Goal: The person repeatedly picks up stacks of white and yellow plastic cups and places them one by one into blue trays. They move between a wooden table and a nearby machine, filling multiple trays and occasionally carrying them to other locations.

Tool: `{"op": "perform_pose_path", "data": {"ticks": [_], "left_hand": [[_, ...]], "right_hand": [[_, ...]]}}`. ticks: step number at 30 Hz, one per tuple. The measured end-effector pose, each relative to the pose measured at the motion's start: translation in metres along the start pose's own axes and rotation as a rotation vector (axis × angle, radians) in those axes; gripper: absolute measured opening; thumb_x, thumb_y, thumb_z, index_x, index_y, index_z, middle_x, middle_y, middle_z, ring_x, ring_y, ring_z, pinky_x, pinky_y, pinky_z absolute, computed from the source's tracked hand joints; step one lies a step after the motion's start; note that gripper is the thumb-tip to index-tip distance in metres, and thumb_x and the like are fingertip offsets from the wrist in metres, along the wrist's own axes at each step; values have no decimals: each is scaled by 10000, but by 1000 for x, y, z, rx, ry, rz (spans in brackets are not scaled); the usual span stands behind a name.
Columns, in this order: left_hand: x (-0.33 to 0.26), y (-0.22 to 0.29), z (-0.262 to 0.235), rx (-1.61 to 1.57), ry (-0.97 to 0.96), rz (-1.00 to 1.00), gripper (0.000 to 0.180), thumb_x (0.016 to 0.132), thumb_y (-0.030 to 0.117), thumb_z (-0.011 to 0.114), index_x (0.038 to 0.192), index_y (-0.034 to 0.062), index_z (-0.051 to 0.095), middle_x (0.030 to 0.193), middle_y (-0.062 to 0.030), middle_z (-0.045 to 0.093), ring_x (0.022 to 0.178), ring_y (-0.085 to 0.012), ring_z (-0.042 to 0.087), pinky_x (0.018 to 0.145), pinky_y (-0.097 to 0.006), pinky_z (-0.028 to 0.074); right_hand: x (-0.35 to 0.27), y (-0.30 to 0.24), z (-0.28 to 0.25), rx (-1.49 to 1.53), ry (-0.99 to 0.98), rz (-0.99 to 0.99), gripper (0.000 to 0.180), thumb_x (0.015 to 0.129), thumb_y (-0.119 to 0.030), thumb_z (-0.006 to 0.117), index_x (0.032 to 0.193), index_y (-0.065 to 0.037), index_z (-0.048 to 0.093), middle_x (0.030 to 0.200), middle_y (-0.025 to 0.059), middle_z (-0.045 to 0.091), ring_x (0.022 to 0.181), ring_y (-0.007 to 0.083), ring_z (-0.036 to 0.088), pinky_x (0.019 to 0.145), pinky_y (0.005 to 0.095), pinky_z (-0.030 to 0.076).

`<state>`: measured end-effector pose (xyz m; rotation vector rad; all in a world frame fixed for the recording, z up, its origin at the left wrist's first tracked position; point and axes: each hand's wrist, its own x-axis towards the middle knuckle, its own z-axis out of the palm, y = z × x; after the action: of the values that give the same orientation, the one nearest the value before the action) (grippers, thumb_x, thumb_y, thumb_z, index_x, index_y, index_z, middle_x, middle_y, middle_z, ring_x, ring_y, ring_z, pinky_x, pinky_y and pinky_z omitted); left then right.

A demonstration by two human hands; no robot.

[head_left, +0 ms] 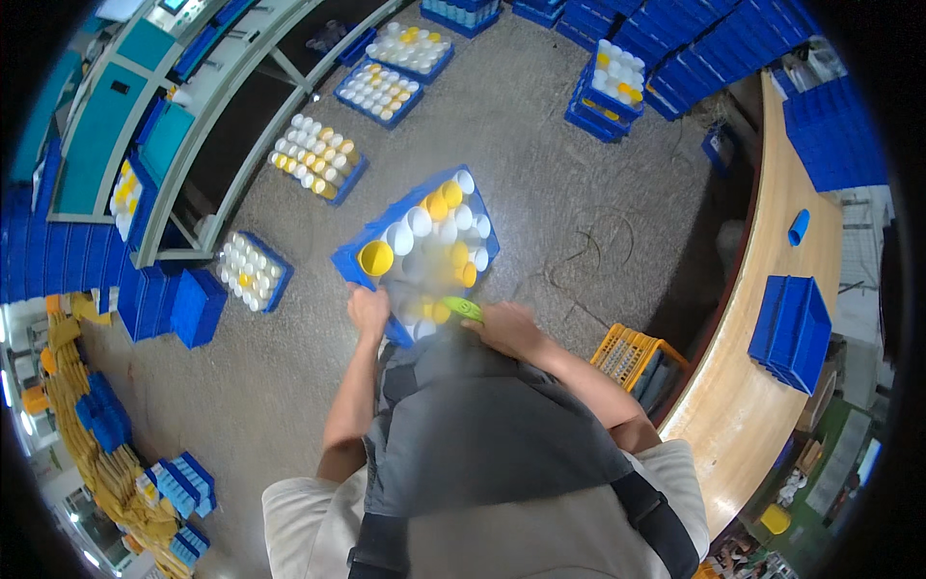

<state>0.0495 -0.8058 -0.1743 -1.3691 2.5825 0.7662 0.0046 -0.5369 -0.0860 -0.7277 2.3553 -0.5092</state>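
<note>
- Two bare hands are flanking the near side of one blue plastic crate, which is holding white and yellow cylinders just ahead of the person's dark grey apron.
- The left hand is gripping the crate's near left corner, its fingertips partly hiding.
- The right hand is curling beside a bright yellow-green strip; whether it is gripping that or the crate, I cannot tell.
- Blur is veiling the crate's middle and nearest cylinders.
- Other loaded blue crates are standing farther off, one being cut off above.
</note>
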Motion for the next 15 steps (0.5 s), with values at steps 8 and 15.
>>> {"op": "perform_pose_path", "data": {"ticks": [8,15], "left_hand": [[-44,-3,15,-17,13,-84,774,839,341,732,1369,-147,447,1079,-339,673,1071,-470,648,960,-492,496],[-78,-21,41,-93,126,-82,474,834,354,759,1060,-54,674,949,-282,716,943,-442,697,855,-497,528]], "right_hand": [[-43,39,-52,25,15,95,462,954,-443,597,906,4,700,847,221,707,836,389,702,753,497,537],[-55,60,-63,-45,-82,73,455,946,-429,612,961,14,717,898,245,711,892,416,696,820,507,529]]}}
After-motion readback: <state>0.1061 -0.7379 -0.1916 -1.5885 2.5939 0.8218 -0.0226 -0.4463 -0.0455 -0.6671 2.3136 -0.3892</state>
